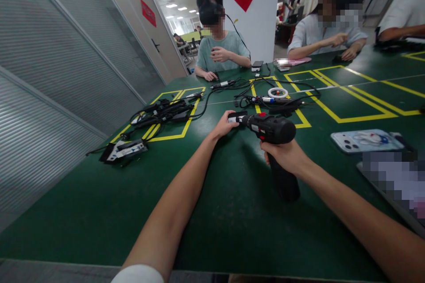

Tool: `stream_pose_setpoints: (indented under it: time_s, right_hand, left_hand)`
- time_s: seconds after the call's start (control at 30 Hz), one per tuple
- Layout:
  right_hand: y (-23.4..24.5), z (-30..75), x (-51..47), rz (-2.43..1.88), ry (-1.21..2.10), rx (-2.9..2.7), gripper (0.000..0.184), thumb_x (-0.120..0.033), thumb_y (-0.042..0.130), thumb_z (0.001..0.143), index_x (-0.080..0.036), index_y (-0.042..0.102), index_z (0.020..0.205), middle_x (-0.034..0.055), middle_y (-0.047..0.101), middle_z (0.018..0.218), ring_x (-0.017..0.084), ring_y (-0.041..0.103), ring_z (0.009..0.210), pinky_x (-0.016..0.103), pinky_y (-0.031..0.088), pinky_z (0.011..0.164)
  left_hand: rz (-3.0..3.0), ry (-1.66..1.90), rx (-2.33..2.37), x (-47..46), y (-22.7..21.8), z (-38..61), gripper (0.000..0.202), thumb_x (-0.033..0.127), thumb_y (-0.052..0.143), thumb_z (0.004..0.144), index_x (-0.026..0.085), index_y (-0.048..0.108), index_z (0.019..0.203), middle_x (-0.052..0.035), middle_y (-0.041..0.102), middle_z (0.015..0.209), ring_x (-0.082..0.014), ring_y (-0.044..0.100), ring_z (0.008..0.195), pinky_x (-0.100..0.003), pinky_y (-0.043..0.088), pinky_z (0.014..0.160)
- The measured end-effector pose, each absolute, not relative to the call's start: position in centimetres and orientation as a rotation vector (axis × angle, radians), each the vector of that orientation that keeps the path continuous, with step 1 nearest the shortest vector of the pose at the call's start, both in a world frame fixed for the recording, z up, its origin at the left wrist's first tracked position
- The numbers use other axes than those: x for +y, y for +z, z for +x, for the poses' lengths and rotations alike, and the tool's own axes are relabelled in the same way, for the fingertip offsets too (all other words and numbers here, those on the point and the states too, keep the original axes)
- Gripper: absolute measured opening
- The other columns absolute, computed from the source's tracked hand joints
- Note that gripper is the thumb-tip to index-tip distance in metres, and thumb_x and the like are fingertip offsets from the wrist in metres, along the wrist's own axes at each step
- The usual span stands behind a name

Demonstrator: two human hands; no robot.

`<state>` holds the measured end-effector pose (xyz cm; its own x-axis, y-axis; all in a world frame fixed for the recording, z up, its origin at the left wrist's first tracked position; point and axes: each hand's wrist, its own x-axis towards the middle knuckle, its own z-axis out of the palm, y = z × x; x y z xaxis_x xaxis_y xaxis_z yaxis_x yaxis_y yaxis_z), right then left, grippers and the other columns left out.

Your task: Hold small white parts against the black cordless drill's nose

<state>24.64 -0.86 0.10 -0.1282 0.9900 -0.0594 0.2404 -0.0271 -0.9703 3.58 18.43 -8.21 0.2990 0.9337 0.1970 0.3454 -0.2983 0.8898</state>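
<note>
Item one: power drill (275,130), black with red accents, just off centre toward three o'clock, its nose pointing to nine. I have the right hand (282,154) wrapped round its handle, presumably for aim and trigger. Item two: small black-and-white piece (234,119), at the drill's nose; I have the left hand (223,124) closed on it, likely as a brace. Contact between the two: cannot tell. Hands: apart from each other. Item three: tangled cables (166,110), nine o'clock, seemingly set aside for elbow room.
</note>
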Motion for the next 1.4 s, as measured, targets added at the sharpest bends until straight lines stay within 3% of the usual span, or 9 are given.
stream_pose_setpoints:
  time_s: [0.3,1.0,1.23,1.4]
  right_hand:
    - [-0.37,24.75,-0.7,-1.355,1.229,-1.462,0.017,-0.025,0.055,0.072,-0.018,0.055,0.056,0.0026,0.057,0.051,0.014,0.054,0.047,0.027,0.043,0.049]
    - [-0.39,24.9,-0.76,-1.348,1.252,-1.43,0.01,-0.025,0.056,0.072,-0.016,0.061,0.069,0.002,0.059,0.053,0.015,0.056,0.049,0.027,0.045,0.049]
    - [-0.09,24.79,-0.95,-1.347,1.238,-1.454,0.012,-0.025,0.056,0.072,-0.016,0.061,0.066,0.0026,0.059,0.053,0.015,0.055,0.049,0.027,0.043,0.049]
    - [0.07,24.71,-0.94,-1.33,1.24,-1.454,0.01,-0.024,0.056,0.072,-0.016,0.061,0.068,0.0015,0.058,0.052,0.014,0.054,0.049,0.026,0.042,0.049]
  left_hand:
    - [1.786,0.994,1.122,18.85,-8.68,3.49,0.059,0.02,0.068,0.061,0.017,0.047,0.116,-0.0023,0.056,0.099,-0.0151,0.055,0.081,-0.027,0.045,0.073]
    - [1.851,0.99,1.131,18.38,-7.93,3.32,0.062,0.02,0.068,0.062,0.012,0.05,0.121,-0.0083,0.059,0.106,-0.0212,0.057,0.09,-0.034,0.047,0.082]
    - [1.922,0.984,1.101,18.72,-7.96,3.06,0.06,0.019,0.069,0.063,0.018,0.058,0.121,-0.0076,0.059,0.12,-0.0246,0.055,0.106,-0.038,0.042,0.095]
    - [1.953,0.99,1.11,18.93,-8.18,3.02,0.059,0.019,0.068,0.064,0.017,0.058,0.122,-0.0075,0.06,0.121,-0.0251,0.055,0.107,-0.039,0.042,0.097]
